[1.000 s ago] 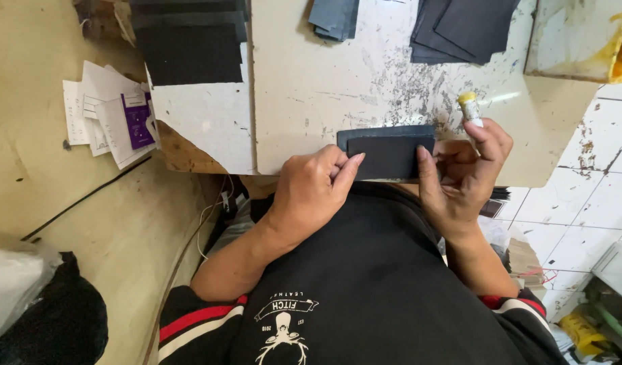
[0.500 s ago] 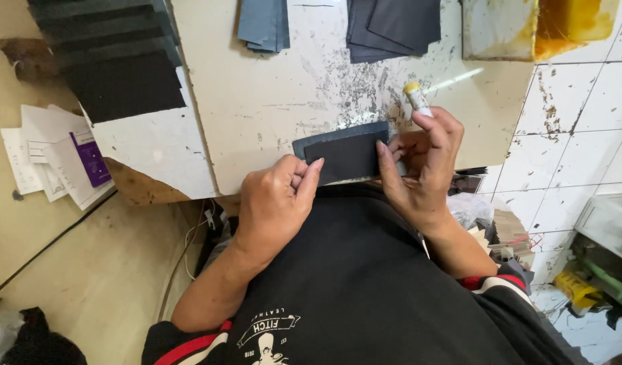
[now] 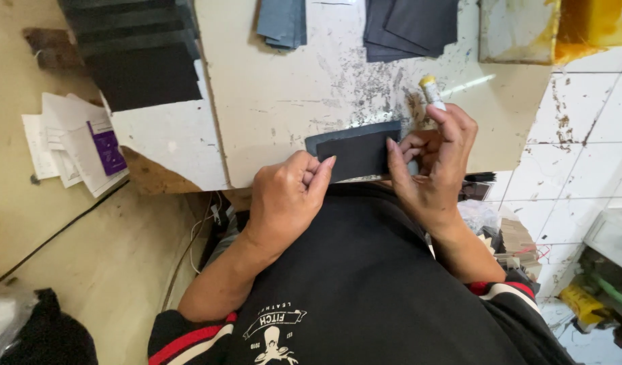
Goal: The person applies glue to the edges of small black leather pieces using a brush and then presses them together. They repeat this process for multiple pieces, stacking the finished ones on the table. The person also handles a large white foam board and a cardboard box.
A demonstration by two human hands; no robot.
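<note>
Pinching a dark sheet (image 3: 357, 154) at the near edge of the table (image 3: 290, 101), between both hands. Left hand (image 3: 284, 199) curled, thumb and forefinger together on the sheet's left end. Right hand (image 3: 436, 165) at the sheet's right end, thumb pressed on its edge, other fingers (image 3: 459, 125) clamped around a small brush (image 3: 430, 91) with a yellow-stained tip pointing up and away. Sheet lying flat, long side along the table edge, a slightly lighter layer showing along its top and left border.

Farther back on the table: a stack of blue-grey pieces (image 3: 282, 21) and a stack of dark pieces (image 3: 411, 26), well apart from the hands. At the far right corner, a tray (image 3: 520, 30) smeared with yellow glue. To the left, a staggered pile of dark sheets (image 3: 131, 54) overlapping a white board (image 3: 165, 142). Beyond that, loose papers (image 3: 74, 145), one purple, on the floor (image 3: 87, 257). Tiled floor at right, with clutter beside the black-shirted torso; whether tools or scraps, cannot tell.
</note>
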